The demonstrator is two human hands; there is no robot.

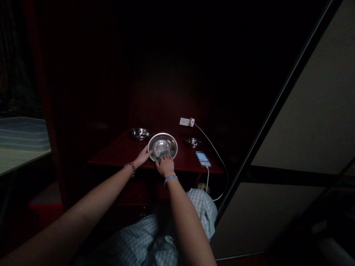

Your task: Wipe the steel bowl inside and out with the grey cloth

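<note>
A shiny metal bowl (162, 137) is tilted toward me at the front of the dark red shelf. My left hand (143, 155) grips its left rim, thumb on the inside. Inside the bowl, my right hand (165, 165) presses a grey cloth (164, 153) against the lower wall, its fingers closed over the cloth. Two other metal vessels stand apart from my hands: a metal bowl (140, 133) behind on the left, and a smaller metal dish (193, 142) on the right.
On the red shelf (116, 153), a phone (203, 159) lies near the right front edge. Its white cable (219, 149) loops down from a charger in the wall socket (186, 122). Stacked clear plastic containers (23, 133) stand on a table at far left. A pale panel (307, 111) rises on the right.
</note>
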